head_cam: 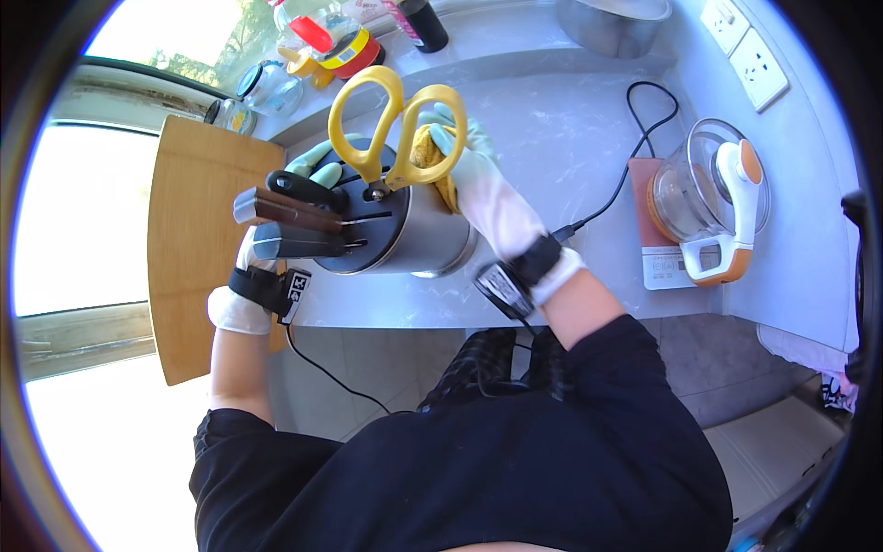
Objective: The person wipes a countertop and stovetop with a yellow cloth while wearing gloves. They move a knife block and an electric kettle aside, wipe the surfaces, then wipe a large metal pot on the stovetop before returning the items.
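A round knife holder (434, 231) with a grey metal body and black slotted top stands on the counter, leaning towards me. Its slots hold scissors with yellow handles (371, 164), plus a black knife handle (303, 188), a brown knife handle (290, 209) and a dark grey knife handle (298, 241). My left hand (314, 164), in a pale glove, grips the holder from its left and far side; the palm is hidden behind it. My gloved right hand (476, 155) presses a yellow cloth (429, 148) against the holder's right side. The scissor handle partly covers those fingers.
At right, a glass kettle (690, 186) sits on a pink and white electric base (648, 228) with a black cord (610, 200). A wooden board (207, 228) stands left by the window. Glass jars (272, 90), a dark bottle (422, 24) and a metal pot (614, 27) line the back ledge.
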`<act>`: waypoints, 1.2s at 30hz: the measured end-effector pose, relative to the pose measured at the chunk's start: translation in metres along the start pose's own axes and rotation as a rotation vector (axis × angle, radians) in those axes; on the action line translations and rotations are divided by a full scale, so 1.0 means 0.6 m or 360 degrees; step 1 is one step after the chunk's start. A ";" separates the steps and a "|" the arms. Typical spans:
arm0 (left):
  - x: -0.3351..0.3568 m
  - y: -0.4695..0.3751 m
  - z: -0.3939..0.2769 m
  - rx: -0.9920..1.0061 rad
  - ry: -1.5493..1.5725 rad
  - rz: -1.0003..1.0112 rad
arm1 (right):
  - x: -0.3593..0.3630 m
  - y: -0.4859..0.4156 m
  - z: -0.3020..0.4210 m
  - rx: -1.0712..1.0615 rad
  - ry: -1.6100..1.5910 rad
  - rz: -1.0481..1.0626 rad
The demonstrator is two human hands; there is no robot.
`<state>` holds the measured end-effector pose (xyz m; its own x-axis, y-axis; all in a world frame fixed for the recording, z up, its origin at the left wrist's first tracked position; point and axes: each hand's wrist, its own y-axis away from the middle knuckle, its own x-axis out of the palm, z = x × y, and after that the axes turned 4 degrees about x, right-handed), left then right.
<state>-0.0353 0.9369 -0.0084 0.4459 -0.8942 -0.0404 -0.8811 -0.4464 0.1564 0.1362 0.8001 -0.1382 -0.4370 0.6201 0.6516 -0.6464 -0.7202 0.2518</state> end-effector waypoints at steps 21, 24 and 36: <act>0.156 0.141 0.073 0.0844 -0.0998 -0.0720 | -0.039 0.144 -0.012 -0.1008 0.0704 0.0199; 0.160 0.113 0.054 0.0255 -0.0742 -0.1153 | -0.043 0.136 -0.065 -0.1202 0.0773 0.0391; -0.001 0.080 0.057 0.0367 -0.0220 -0.0448 | 0.002 0.154 -0.125 -0.1160 0.0800 0.0577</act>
<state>-0.0831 0.9147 -0.0346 0.6637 -0.7248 -0.1851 -0.7466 -0.6569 -0.1050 0.0292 0.7578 -0.1680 -0.7950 0.5806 0.1760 -0.5752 -0.6291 -0.5229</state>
